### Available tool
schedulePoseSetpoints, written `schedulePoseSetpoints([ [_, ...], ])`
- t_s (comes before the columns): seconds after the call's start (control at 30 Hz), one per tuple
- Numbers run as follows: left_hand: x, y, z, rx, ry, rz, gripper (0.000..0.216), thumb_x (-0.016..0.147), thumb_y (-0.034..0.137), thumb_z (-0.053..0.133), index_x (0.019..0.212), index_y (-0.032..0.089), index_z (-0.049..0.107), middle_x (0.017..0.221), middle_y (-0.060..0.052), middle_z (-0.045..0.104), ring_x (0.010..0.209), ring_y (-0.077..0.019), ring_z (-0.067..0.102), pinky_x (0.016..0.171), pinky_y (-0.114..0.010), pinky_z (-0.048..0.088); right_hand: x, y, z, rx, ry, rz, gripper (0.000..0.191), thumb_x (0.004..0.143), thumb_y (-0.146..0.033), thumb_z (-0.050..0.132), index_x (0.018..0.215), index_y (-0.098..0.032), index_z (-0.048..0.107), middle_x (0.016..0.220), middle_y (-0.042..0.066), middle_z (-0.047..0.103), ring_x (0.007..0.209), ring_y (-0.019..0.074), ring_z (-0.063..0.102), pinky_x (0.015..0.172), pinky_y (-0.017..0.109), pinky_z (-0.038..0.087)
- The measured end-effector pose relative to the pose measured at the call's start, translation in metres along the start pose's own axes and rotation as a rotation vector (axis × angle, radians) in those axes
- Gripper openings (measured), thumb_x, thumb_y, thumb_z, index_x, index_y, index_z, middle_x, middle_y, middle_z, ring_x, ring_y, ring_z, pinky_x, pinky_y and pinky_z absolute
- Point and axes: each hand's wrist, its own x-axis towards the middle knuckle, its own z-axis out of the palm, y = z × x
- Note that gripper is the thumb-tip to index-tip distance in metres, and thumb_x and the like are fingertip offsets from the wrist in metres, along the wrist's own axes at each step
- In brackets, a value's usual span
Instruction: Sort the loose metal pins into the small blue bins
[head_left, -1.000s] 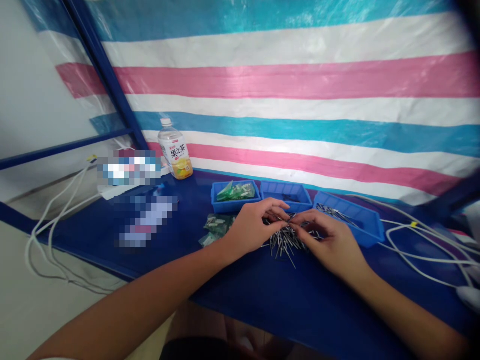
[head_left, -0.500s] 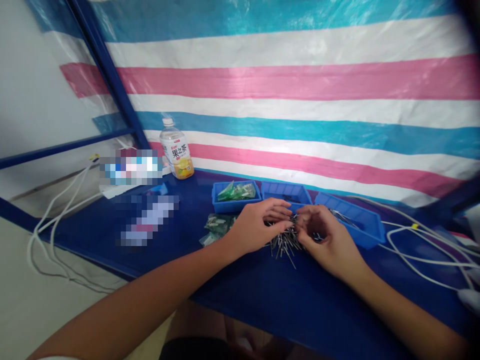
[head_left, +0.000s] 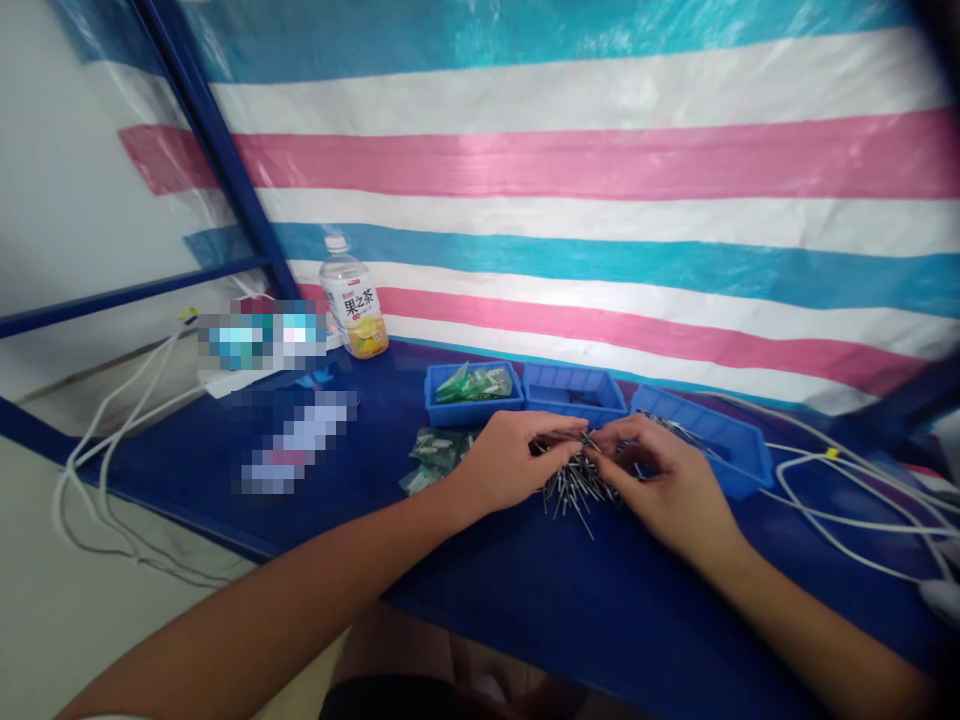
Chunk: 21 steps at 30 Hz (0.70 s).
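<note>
A loose pile of thin metal pins [head_left: 574, 495] lies on the blue tabletop, pointing in many directions. Just above it, my left hand [head_left: 510, 455] is closed, thumb and fingertips meeting on a few of the pins. From the other side my right hand [head_left: 667, 475] pinches the same small group between thumb and fingers. The fingertips of both hands almost touch, so which pins each one holds is partly hidden. Behind my right hand, a blue bin [head_left: 739, 455] contains more thin metal pins.
A blue bin [head_left: 469, 412] holds green plastic bags; a middle bin [head_left: 574, 390] has a few dark pieces. Small clear bags [head_left: 435, 450] lie beside my left wrist. A drink bottle [head_left: 356, 305] stands at the back left. White cables [head_left: 840, 520] loop across the right side.
Both hands have lowered slightly over the pile. The right fingers have drawn closer together, and pins now show between the fingertips of the two hands.
</note>
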Motion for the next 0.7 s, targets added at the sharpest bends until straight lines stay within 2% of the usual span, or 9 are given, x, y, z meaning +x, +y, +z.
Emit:
schedulePoseSetpoints([
  [0.2,0.0005,-0.0028,-0.0026,-0.077,0.064,-0.041,0.025,0.095,0.024,0.071,0.118,0.023,0.081,0.122,-0.004,0.082,0.112,-0.0247,0.08,0.104,-0.042,0.065,-0.0004,-0.0018,0.0003,0.025,-0.078,-0.027,0.017,0.097,-0.034,0.07,0.112,-0.028,0.076,0.105,0.003,0.077,0.073,0.0159,0.07,0.063,0.03,0.058],
  [0.33,0.0009,-0.0057,-0.0012,-0.185,0.081,-0.096,0.029,0.092,0.02,0.073,0.12,0.021,0.072,0.112,-0.008,0.084,0.104,-0.0236,0.082,0.1,-0.042,0.066,-0.0005,-0.0023,-0.0002,0.037,-0.096,-0.04,0.02,0.1,-0.032,0.065,0.115,-0.029,0.078,0.113,0.004,0.079,0.075,0.0162,0.073,0.07,0.032,0.061],
  [0.43,0.0008,-0.0061,0.0008,-0.255,0.107,-0.117,0.036,0.089,0.022,0.077,0.121,0.021,0.06,0.107,-0.009,0.083,0.101,-0.0231,0.082,0.098,-0.041,0.066,-0.0012,-0.0004,-0.0002,0.04,-0.098,0.01,0.019,0.101,-0.036,0.066,0.115,-0.03,0.078,0.114,0.003,0.079,0.076,0.0165,0.074,0.07,0.032,0.061],
  [0.6,0.0014,-0.0047,0.0005,-0.254,0.139,-0.148,0.038,0.087,0.025,0.078,0.112,0.023,0.049,0.106,-0.008,0.079,0.09,-0.0228,0.082,0.085,-0.037,0.068,-0.0022,0.0021,0.0007,0.058,-0.076,0.082,0.017,0.098,-0.041,0.07,0.109,-0.029,0.077,0.106,0.002,0.079,0.076,0.0171,0.073,0.066,0.031,0.059],
  [0.7,0.0019,-0.0051,-0.0008,-0.236,0.141,-0.118,0.038,0.085,0.026,0.079,0.106,0.023,0.048,0.102,-0.007,0.079,0.09,-0.0227,0.081,0.086,-0.038,0.068,-0.0024,0.0014,0.0013,0.08,-0.061,0.114,0.019,0.097,-0.042,0.072,0.11,-0.028,0.076,0.107,0.003,0.079,0.076,0.0181,0.072,0.065,0.031,0.059],
])
